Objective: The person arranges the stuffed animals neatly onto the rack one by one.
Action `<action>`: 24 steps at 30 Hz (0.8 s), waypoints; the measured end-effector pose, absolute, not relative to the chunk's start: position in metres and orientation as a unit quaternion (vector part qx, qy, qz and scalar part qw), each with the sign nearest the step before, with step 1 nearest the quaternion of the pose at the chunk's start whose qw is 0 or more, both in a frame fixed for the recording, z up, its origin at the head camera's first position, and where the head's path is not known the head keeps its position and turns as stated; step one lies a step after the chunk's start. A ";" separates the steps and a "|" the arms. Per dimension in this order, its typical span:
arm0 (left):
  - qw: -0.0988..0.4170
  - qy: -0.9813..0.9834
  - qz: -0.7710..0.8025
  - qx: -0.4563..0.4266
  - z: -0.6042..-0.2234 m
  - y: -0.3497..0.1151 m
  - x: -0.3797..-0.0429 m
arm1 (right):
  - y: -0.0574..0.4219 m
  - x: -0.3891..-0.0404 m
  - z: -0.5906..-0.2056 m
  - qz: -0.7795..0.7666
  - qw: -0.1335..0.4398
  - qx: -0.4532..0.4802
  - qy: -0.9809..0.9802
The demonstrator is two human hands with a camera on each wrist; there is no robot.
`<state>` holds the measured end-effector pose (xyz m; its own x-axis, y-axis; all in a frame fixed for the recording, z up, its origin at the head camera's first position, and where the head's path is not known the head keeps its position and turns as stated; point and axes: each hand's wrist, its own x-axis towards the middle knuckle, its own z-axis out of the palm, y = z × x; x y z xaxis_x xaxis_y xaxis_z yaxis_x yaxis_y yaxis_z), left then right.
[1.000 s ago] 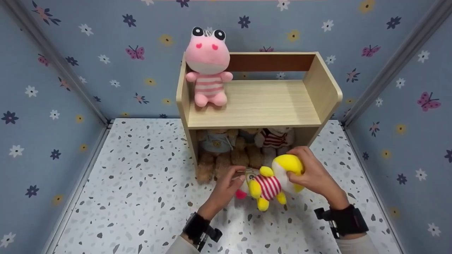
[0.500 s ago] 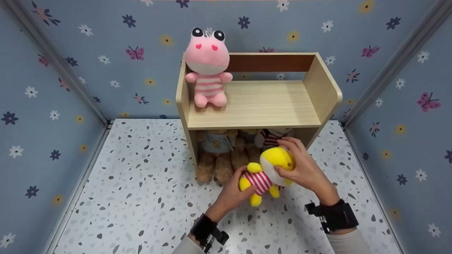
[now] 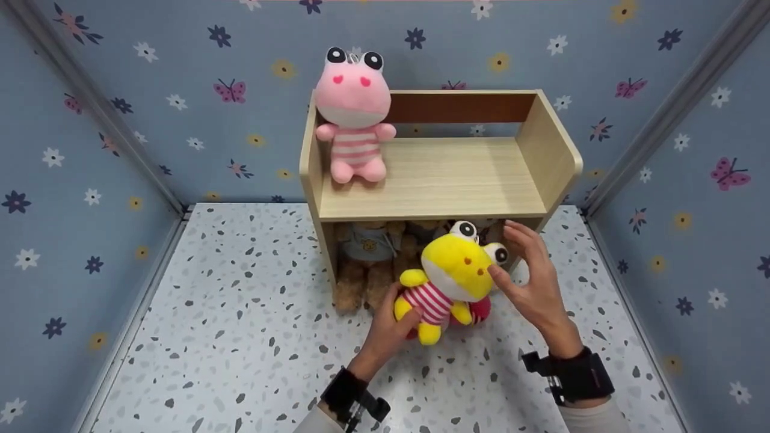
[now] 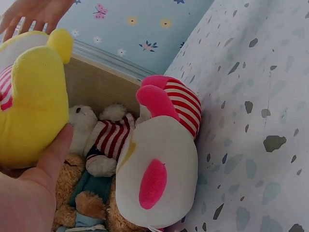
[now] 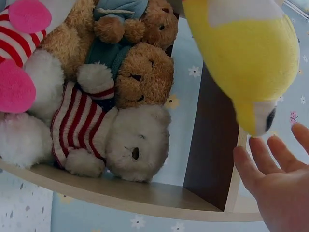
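Note:
A yellow frog plush (image 3: 460, 264) in a red-and-white striped top hangs tilted in front of the shelf's lower opening, its eyes toward the upper right. My left hand (image 3: 390, 325) grips it low on the body, thumb across one leg. Beside its head is my right hand (image 3: 538, 297), fingers spread, with the thumb tip right at the frog's cheek. In the right wrist view, the right fingertips are near the frog's eye. Behind and below the frog, mostly hidden in the head view, lies a white-and-hot-pink plush (image 4: 157, 169) with a striped body.
A wooden shelf unit (image 3: 433, 207) stands on the speckled floor (image 3: 240, 337) against a flowered wall. On its upper board, at the left, sits a pink frog plush (image 3: 354, 96). Several teddy bears fill the lower compartment, among them a white bear (image 5: 137, 145) in a striped sweater.
The yellow frog has turned more upright, its face coming into view, and shifted left. My left hand has moved from the other plush to the frog's body; my right hand has released its head.

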<state>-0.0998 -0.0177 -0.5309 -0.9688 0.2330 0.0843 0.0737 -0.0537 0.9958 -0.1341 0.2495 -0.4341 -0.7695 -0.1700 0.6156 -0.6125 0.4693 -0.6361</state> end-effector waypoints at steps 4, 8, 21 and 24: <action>0.058 0.658 0.744 0.103 -0.527 -0.018 -0.101 | 0.249 -0.130 -0.436 0.512 0.260 0.209 -0.791; 0.055 0.642 0.758 0.102 -0.523 -0.017 -0.100 | 0.247 -0.125 -0.439 0.552 0.252 0.182 -0.774; 0.005 0.586 0.800 0.131 -0.505 -0.005 -0.103 | 0.220 -0.113 -0.453 0.568 0.164 0.162 -0.790; -0.008 0.584 0.802 0.130 -0.499 -0.003 -0.104 | 0.212 -0.113 -0.452 0.559 0.154 0.162 -0.798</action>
